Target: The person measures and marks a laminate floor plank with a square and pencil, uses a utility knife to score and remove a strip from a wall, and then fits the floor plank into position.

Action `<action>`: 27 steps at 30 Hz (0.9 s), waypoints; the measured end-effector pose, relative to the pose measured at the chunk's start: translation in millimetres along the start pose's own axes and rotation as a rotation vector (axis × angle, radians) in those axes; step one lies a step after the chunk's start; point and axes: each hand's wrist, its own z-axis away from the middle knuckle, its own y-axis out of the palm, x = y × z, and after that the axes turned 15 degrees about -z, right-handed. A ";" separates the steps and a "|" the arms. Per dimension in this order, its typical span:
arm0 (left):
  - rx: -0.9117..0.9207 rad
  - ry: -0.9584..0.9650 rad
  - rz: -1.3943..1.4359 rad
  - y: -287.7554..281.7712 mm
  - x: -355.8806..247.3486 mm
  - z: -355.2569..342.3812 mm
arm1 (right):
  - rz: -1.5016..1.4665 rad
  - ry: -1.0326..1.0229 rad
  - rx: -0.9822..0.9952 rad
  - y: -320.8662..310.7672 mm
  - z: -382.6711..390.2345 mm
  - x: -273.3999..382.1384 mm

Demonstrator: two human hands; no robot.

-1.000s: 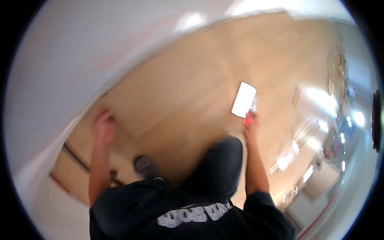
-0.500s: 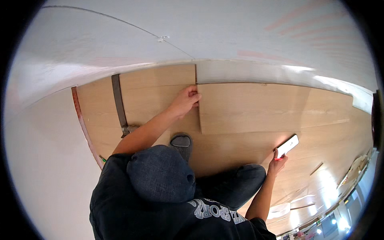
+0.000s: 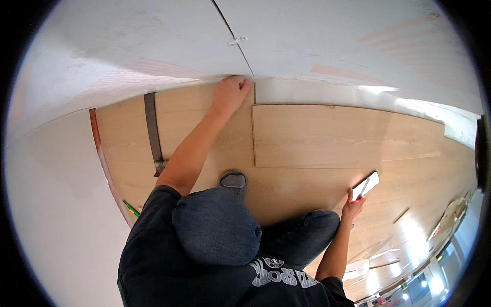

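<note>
My left hand [image 3: 231,93] is at the foot of the pale wall, by the far end of a laid floorboard [image 3: 189,102]. Its fingers are curled together; what they pinch, if anything, is hidden. To its right, a loose wood-look floorboard [image 3: 327,133] lies over the laid flooring, its left end near the board seam. My right hand [image 3: 354,205] grips a flat white rectangular thing [image 3: 372,180] with a dark edge, low over the floor. A thin grey strip lies across that thing, and something red shows at my fingers.
A dark metal pull bar [image 3: 152,128] lies across the boards on the left. A green tool [image 3: 131,208] rests by the left wall. A bare grey strip [image 3: 312,93] runs between loose board and wall. Offcuts [image 3: 402,215] and clutter lie at far right.
My left hand has left the loose floorboard's left end and moved up to the wall's foot. The right hand stays almost in place, its white thing slightly turned.
</note>
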 end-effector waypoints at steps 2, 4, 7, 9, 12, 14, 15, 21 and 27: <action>-0.029 -0.049 0.104 -2.4 6.9 0.8 | 0.034 -0.011 0.006 -1.8 -0.6 1.9; -0.001 -0.101 0.285 -6.2 13.1 13.0 | 0.004 -0.028 -0.003 -1.9 2.1 1.4; -0.156 0.174 0.031 0.0 16.2 70.7 | -0.031 -0.077 -0.018 -0.2 1.3 -14.8; -0.112 0.446 -0.212 13.9 0.9 122.4 | -0.039 -0.092 -0.050 1.4 2.5 -17.0; 0.157 0.545 -0.269 22.1 -22.3 158.9 | -0.099 -0.037 0.002 -0.4 -3.0 -4.8; 0.193 0.569 -0.292 31.6 -20.9 160.1 | 0.031 -0.196 0.036 -8.4 5.4 -3.4; 0.170 0.579 -0.311 34.5 -14.3 154.8 | -0.026 -0.124 0.010 -7.7 1.5 -5.2; -0.021 0.598 -0.531 23.6 -5.2 104.4 | -0.167 0.247 -0.256 -16.5 -24.8 -76.7; -0.044 0.646 -0.447 27.5 1.6 97.6 | 0.084 0.125 -0.383 -12.8 -36.9 -97.6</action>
